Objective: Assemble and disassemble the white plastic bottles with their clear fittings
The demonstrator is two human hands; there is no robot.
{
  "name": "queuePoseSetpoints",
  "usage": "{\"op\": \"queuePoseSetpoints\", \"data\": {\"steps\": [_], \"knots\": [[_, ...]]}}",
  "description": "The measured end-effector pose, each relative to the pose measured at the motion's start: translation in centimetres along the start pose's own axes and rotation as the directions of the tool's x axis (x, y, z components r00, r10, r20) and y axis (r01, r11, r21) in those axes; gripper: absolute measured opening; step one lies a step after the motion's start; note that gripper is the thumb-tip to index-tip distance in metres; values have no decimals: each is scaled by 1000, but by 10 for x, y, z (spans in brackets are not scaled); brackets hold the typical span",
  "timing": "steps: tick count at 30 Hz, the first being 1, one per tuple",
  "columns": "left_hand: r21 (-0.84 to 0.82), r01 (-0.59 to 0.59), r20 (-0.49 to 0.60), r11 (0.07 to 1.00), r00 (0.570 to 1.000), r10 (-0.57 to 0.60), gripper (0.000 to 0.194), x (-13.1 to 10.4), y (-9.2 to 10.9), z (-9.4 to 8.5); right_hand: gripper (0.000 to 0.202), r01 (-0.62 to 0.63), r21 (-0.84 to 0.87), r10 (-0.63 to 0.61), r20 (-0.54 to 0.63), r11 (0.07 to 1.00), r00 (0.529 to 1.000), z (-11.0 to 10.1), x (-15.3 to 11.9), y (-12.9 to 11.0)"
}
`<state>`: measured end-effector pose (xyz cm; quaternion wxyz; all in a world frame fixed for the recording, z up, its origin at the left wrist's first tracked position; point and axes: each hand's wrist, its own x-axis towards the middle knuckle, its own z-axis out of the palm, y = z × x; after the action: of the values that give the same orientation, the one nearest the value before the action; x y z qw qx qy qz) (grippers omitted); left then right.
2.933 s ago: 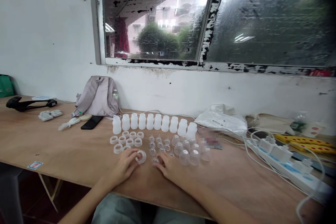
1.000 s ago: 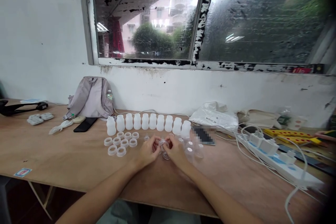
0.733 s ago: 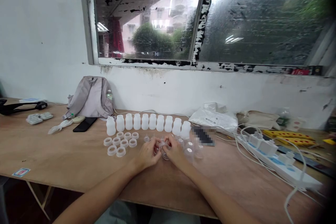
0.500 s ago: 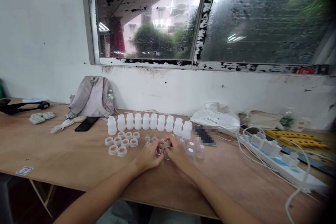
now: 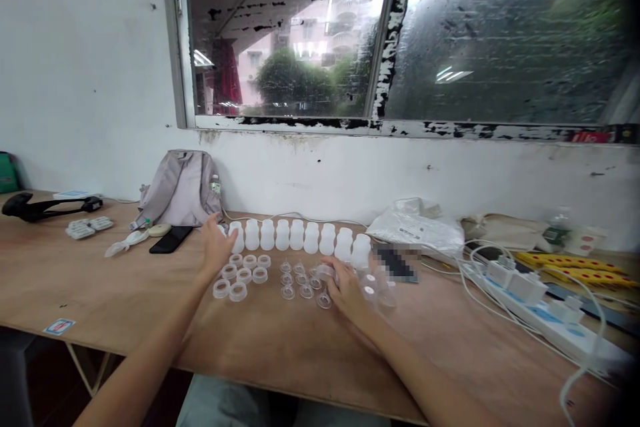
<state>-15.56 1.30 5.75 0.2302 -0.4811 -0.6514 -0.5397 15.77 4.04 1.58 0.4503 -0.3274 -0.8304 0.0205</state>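
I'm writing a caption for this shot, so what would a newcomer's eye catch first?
Probably the row of white bottles standing across the table, with the left hand at its left end. Next, the large window above, its frame patched in black and white.

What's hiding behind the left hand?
Part of a white bottle peeks out behind the left hand. The hand covers the rest, so I can't see whether the fingers touch it.
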Motion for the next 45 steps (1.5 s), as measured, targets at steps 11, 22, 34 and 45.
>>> {"op": "queuePoseSetpoints", "data": {"steps": [11,22,34,45], "knots": [[-8,219,59,976,974,-218,50,-6,-47,-17,45,9,201,-13,16,979,1000,-8,0,-8],[-491,-271,409,828,767,494,34,-60,99,0,29,-201,409,265,-107,890,958,-12,5,-12],[-435,-311,474,845,719,509,47,-89,85,8,28,-316,661,261,183,680,948,-12,10,-15],[-484,-364,446,796,680,582,51,-92,87,3,37,-144,256,106,158,956,982,-21,11,-4]]}}
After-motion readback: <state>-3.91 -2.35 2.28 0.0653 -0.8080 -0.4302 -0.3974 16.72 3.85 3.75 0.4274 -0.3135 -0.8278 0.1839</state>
